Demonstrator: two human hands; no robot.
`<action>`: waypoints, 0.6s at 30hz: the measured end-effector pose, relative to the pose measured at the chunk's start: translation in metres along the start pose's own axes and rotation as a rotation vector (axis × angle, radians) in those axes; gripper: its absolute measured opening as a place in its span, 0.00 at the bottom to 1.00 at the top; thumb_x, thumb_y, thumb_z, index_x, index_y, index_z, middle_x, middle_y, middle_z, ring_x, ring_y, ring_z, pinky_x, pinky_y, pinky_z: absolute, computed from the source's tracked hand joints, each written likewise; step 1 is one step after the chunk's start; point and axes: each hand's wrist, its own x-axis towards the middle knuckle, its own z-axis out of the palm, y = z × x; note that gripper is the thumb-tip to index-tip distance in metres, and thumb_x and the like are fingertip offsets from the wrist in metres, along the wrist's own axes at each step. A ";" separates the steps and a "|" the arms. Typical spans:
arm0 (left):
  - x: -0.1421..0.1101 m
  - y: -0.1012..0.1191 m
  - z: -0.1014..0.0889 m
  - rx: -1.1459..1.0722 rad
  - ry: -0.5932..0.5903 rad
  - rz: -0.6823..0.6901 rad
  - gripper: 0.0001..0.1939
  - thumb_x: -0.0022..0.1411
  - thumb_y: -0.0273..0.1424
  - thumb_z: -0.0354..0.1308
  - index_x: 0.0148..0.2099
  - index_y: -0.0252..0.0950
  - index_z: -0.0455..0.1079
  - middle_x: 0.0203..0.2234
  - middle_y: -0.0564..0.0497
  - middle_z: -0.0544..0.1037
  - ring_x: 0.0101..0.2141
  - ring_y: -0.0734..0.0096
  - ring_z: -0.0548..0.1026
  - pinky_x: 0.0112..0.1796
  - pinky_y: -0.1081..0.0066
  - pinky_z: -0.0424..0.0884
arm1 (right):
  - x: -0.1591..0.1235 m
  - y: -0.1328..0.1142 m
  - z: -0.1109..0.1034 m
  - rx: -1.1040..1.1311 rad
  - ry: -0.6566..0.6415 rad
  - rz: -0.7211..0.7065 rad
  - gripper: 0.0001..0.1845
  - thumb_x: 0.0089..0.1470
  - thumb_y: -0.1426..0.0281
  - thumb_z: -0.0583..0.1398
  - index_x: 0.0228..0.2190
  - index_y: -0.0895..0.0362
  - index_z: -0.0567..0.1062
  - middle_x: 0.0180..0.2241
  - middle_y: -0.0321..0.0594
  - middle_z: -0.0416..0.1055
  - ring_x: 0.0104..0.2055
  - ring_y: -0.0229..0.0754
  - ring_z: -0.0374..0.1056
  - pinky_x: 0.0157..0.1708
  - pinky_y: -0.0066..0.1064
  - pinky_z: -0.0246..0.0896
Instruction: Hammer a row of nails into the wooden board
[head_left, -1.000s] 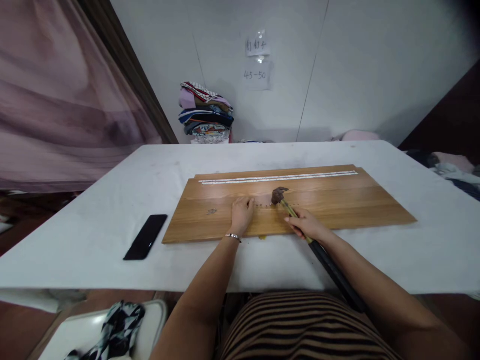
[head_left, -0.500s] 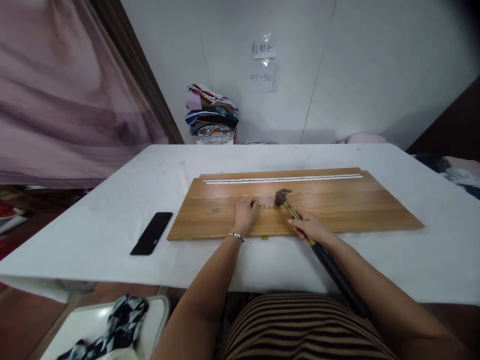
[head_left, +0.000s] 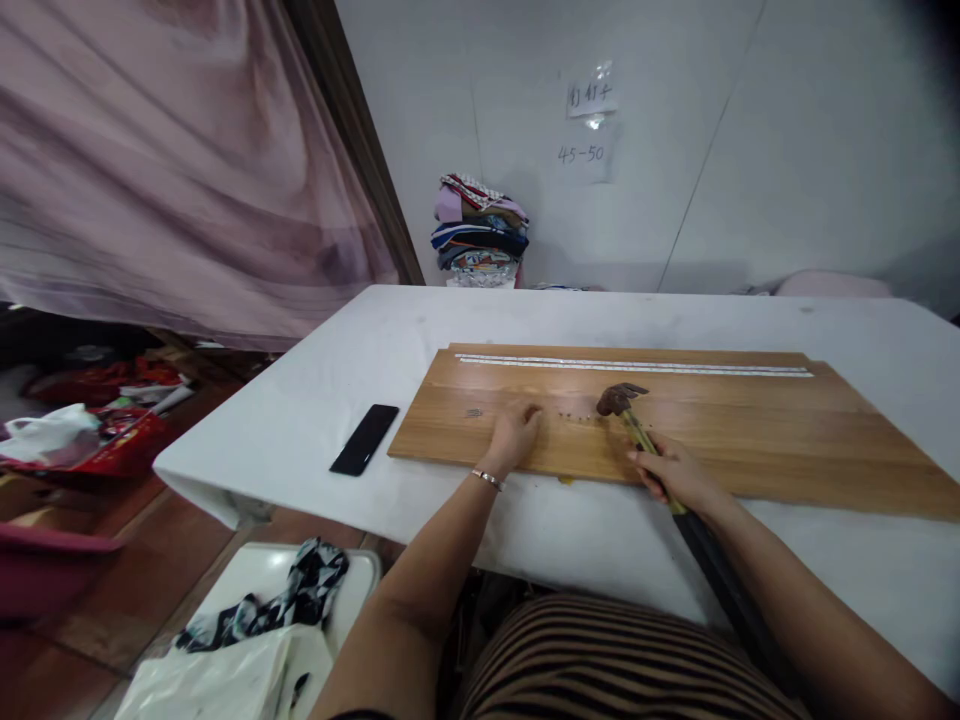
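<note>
My right hand [head_left: 679,475] grips a claw hammer [head_left: 637,432] partway along its handle. Its rusty head is held at the right part of a short row of small nails [head_left: 574,416] in a wooden board [head_left: 735,430]. To the left of that row is my left hand [head_left: 515,432], low over the board, thumb and fingertips pressed together. Whatever the pinch contains is too small to make out. A little pile of loose nails [head_left: 474,413] lies on the board, left of this hand. Two white measuring strips [head_left: 637,364] run along the board's far side.
A black phone [head_left: 365,440] lies on the white table [head_left: 300,400], left of the board. Folded clothes [head_left: 480,230] are stacked by the wall. Beside me, a white stool [head_left: 360,570] carries a patterned cloth [head_left: 315,580]. A pink curtain [head_left: 187,150] hangs at left.
The view has turned left, shifting everything rightward in the picture. My left hand has drawn a little left, away from the nail row. The hammer stays near the nails in my right hand.
</note>
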 end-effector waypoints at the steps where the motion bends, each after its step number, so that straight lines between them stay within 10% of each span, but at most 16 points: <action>1: 0.000 -0.005 -0.009 0.038 0.045 0.008 0.10 0.63 0.25 0.56 0.42 0.37 0.78 0.41 0.48 0.82 0.44 0.65 0.78 0.50 0.65 0.71 | 0.000 0.000 -0.001 0.004 0.001 -0.002 0.22 0.42 0.55 0.60 0.38 0.54 0.66 0.11 0.23 0.58 0.10 0.34 0.50 0.12 0.26 0.45; 9: 0.004 -0.046 -0.081 0.494 0.086 -0.065 0.14 0.65 0.24 0.51 0.42 0.37 0.78 0.43 0.41 0.81 0.47 0.56 0.76 0.53 0.60 0.68 | 0.002 0.001 -0.011 0.095 0.013 -0.027 0.23 0.43 0.57 0.61 0.40 0.55 0.66 0.10 0.22 0.58 0.10 0.33 0.50 0.12 0.25 0.45; 18: 0.006 -0.051 -0.091 0.689 -0.117 0.032 0.13 0.64 0.24 0.51 0.34 0.39 0.77 0.39 0.41 0.78 0.45 0.57 0.75 0.46 0.64 0.70 | 0.012 0.013 -0.033 0.507 0.015 0.093 0.20 0.41 0.64 0.64 0.39 0.56 0.69 0.20 0.27 0.62 0.16 0.31 0.56 0.14 0.24 0.51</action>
